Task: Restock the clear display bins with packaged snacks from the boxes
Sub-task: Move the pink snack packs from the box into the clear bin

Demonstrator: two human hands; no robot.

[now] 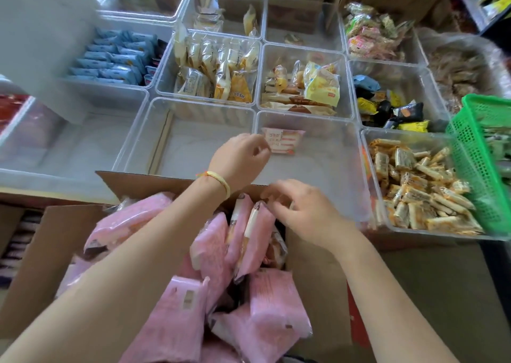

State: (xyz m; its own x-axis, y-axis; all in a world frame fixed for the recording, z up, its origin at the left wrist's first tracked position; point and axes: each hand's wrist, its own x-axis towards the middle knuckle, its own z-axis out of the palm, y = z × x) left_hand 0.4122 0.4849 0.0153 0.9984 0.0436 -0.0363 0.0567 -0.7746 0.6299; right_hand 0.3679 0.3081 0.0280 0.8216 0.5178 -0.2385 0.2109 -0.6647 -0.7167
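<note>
Right hand [307, 210], fingers loosely curled and holding nothing, hovers at three o'clock of the upright pink plastic snack packets [249, 230]; left hand [240, 155] empty too.

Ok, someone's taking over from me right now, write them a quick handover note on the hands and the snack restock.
Left hand: over the near middle bin, fingers loosely curled, beside the one pink pack lying in it; contact unclear.
Right hand: at the box's far edge, fingertips on a pink pack standing there.
Done: one pack binned.
Left: the box is still full of pink packs; move them into that bin. The bin to its left holds no snacks either.
</note>
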